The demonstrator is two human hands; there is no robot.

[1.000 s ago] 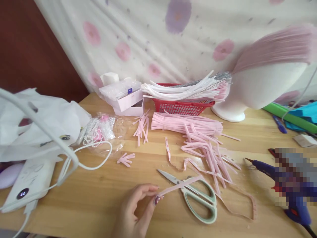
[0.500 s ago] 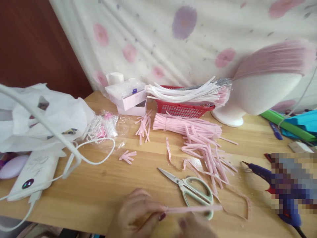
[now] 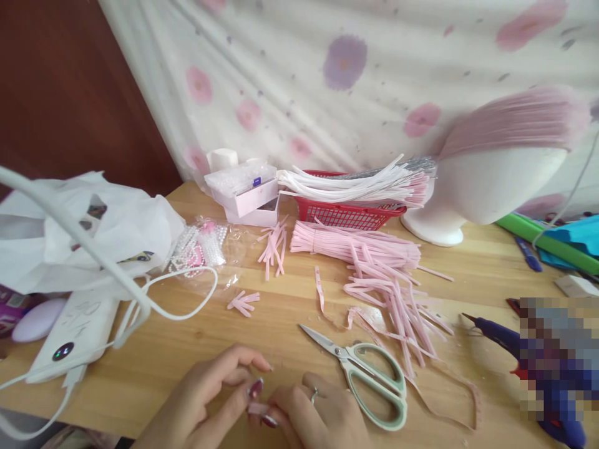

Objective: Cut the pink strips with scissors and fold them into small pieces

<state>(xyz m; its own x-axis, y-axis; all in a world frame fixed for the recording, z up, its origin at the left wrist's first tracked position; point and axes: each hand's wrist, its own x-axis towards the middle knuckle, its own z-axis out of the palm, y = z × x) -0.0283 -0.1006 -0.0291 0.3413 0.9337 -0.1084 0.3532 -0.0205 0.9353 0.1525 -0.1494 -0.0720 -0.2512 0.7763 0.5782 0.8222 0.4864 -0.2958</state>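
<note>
My right hand [image 3: 322, 408], with a ring on one finger, pinches a short visible end of a pink pipe cleaner [image 3: 258, 409] near the front edge of the table. Most of that stem is hidden by the fingers. At its left end is my left hand [image 3: 210, 396], thumb tip close against it, forefinger stretched out and apart from the thumb. Scissors with pale green handles [image 3: 400, 390] lie just right of my hands. Behind them are loose bent pink pipe cleaners [image 3: 397, 305], and a tied bundle of pink pipe cleaners [image 3: 350, 242].
A red basket [image 3: 346, 217] of white stems stands at the back beside a white foam head [image 3: 505, 181]. Short pink pieces [image 3: 243, 303] and a measuring tape [image 3: 476, 405] lie about. At right is a blue glue gun [image 3: 496, 333]; at left, a power bank [image 3: 77, 337] with cables.
The pink pipe cleaner stuck out to the right over the scissors; now only a short end shows between my hands. My left hand has moved left and its forefinger has lifted away.
</note>
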